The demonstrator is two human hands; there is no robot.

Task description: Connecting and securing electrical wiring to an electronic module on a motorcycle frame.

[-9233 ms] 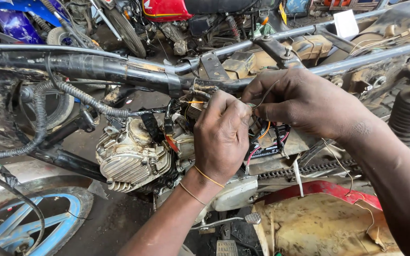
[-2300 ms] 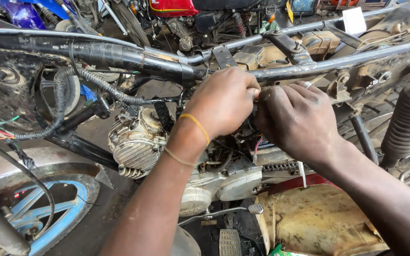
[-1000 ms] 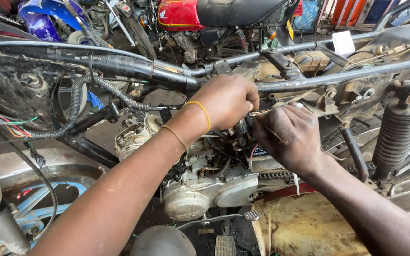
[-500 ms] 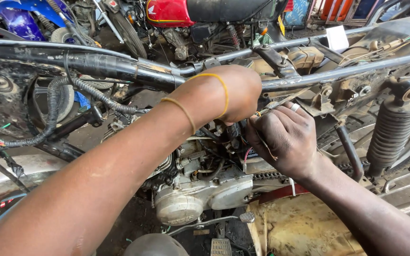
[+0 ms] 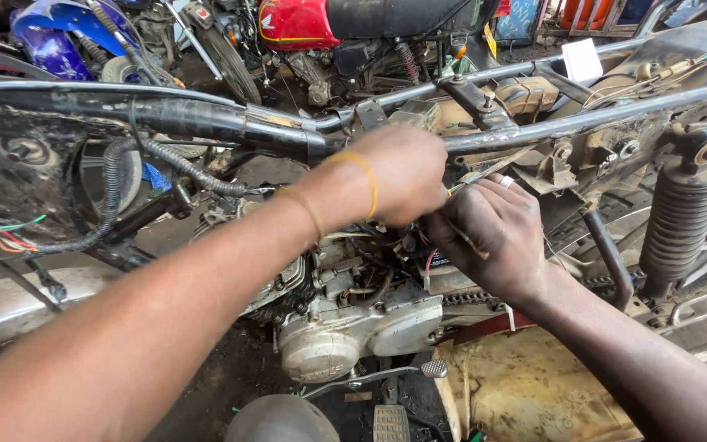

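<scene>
wiring (image 5: 431,260) under frame tube (image 5: 533,127) running left-right, left hand (image 5: 403,176) and right hand (image 5: 493,241) grips closed on it

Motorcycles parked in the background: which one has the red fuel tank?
The motorcycle at top centre with the red fuel tank and black seat; the one at top left has blue bodywork instead.

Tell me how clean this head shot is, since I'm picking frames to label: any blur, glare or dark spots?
Head view: daylight, even; left hand and right hand fairly sharp, the near left forearm soft and large in the foreground; the wiring under the hands sits in shadow, hard to read; mild sheen on the engine cover and red tank; frame tube bows slightly from the wide lens.
</scene>
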